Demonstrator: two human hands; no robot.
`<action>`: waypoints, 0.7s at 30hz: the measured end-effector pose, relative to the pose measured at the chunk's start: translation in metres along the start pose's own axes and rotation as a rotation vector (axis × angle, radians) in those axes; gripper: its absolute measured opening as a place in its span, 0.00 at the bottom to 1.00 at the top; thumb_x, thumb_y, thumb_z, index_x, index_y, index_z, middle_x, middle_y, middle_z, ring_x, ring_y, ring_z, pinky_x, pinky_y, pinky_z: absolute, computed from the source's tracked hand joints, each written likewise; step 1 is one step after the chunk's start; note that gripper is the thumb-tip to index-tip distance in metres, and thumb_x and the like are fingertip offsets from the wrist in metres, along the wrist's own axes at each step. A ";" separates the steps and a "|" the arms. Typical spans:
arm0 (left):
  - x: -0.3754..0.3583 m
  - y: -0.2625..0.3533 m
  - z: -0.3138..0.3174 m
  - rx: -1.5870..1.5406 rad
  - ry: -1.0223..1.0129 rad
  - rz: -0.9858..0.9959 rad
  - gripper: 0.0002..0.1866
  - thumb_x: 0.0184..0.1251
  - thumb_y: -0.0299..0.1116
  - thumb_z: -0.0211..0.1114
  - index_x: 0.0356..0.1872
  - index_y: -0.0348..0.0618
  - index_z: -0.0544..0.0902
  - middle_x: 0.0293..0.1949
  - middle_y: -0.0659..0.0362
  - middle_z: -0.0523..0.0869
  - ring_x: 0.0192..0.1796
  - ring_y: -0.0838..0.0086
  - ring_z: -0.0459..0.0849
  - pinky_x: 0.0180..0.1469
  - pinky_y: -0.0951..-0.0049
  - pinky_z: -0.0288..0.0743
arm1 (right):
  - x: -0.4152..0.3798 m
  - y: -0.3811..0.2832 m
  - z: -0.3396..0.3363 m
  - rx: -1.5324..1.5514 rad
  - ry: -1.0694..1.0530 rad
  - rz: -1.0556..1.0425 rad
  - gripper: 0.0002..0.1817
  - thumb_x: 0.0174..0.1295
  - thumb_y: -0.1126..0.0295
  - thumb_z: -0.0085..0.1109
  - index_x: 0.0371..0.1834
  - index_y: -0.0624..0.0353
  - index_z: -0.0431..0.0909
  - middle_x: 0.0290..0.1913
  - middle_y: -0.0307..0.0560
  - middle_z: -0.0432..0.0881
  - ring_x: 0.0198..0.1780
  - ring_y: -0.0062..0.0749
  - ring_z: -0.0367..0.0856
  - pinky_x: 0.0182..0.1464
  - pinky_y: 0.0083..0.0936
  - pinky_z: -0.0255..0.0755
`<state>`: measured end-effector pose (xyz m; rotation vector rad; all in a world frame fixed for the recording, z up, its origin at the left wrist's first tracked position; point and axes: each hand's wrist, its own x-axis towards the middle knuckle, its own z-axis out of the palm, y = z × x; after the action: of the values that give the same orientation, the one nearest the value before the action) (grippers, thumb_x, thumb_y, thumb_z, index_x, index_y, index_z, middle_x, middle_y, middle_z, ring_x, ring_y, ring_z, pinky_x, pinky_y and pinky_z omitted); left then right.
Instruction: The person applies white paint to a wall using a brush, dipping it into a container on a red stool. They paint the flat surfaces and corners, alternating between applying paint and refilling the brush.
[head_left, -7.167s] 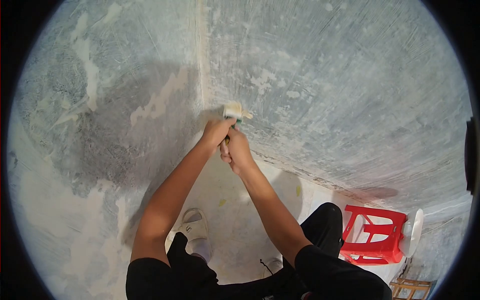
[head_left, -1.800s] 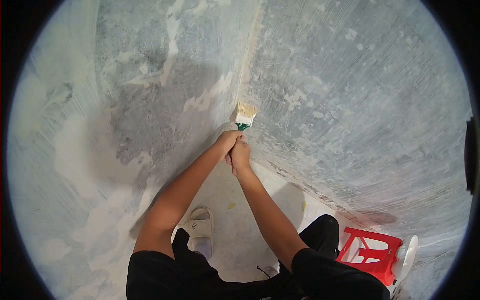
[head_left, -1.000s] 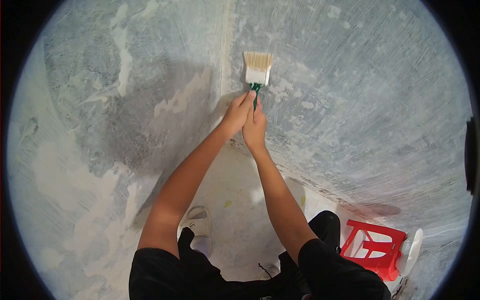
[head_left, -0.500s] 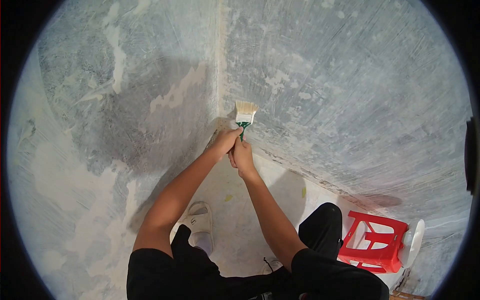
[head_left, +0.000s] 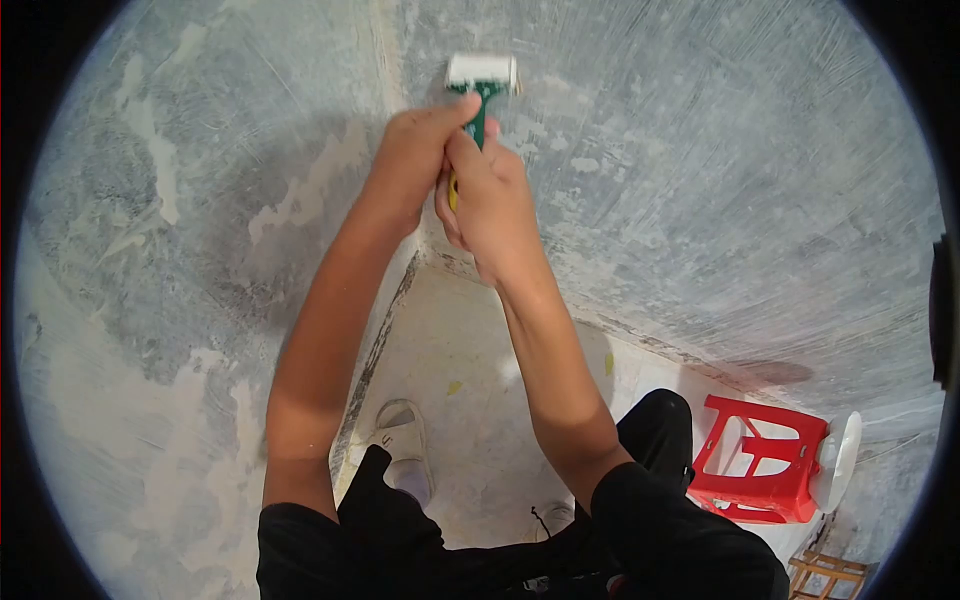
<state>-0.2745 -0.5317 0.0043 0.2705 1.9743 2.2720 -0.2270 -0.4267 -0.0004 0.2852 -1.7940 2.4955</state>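
Both of my hands are wrapped round the handle of one paintbrush (head_left: 482, 72), which has a green handle and a white ferrule. My left hand (head_left: 418, 150) grips it higher, with the thumb along the green part near the ferrule. My right hand (head_left: 490, 195) closes round the lower handle, where a bit of yellow shows. The brush head is up against the grey wall (head_left: 660, 150), just right of the corner; its bristles are mostly hidden behind the ferrule.
A red plastic stool (head_left: 765, 460) stands at the lower right, with a white round object (head_left: 838, 463) beside it. Behind them is a wooden frame (head_left: 828, 575). A slippered foot (head_left: 403, 440) is on the pale floor (head_left: 470, 350). Another wall (head_left: 230, 200) rises at left.
Both hands and the brush have moved up and away from the floor corner, along the right-hand wall. They look larger now, and the bristles are less visible.
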 end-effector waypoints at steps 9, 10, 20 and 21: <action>0.016 -0.138 0.017 -0.020 -0.145 0.053 0.24 0.81 0.52 0.57 0.41 0.39 0.87 0.33 0.64 0.85 0.35 0.82 0.80 0.40 0.77 0.74 | -0.001 0.140 -0.099 -0.431 0.142 -0.138 0.22 0.80 0.59 0.48 0.29 0.65 0.72 0.20 0.42 0.71 0.24 0.27 0.71 0.33 0.32 0.72; 0.013 -0.164 0.020 -0.012 -0.151 -0.009 0.24 0.82 0.52 0.55 0.41 0.39 0.86 0.32 0.64 0.84 0.33 0.82 0.80 0.37 0.77 0.75 | -0.010 0.161 -0.110 -0.390 0.175 -0.100 0.22 0.80 0.59 0.48 0.28 0.63 0.72 0.20 0.39 0.71 0.24 0.24 0.70 0.31 0.30 0.70; -0.032 -0.278 0.010 0.168 -0.181 -0.529 0.23 0.82 0.50 0.55 0.45 0.38 0.86 0.30 0.62 0.83 0.30 0.81 0.80 0.33 0.75 0.77 | -0.098 0.238 -0.128 0.063 0.220 0.603 0.23 0.78 0.51 0.45 0.25 0.51 0.71 0.13 0.33 0.66 0.09 0.19 0.56 0.13 0.24 0.47; -0.033 -0.270 0.012 0.165 -0.174 -0.529 0.23 0.82 0.50 0.55 0.45 0.38 0.86 0.30 0.62 0.83 0.30 0.81 0.80 0.33 0.75 0.77 | -0.097 0.229 -0.126 0.061 0.215 0.606 0.23 0.78 0.51 0.45 0.25 0.51 0.71 0.13 0.33 0.66 0.09 0.19 0.56 0.13 0.24 0.47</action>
<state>-0.2474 -0.4888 -0.2633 -0.0400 1.8670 1.7046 -0.1815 -0.3762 -0.2704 -0.5940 -1.9287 2.8039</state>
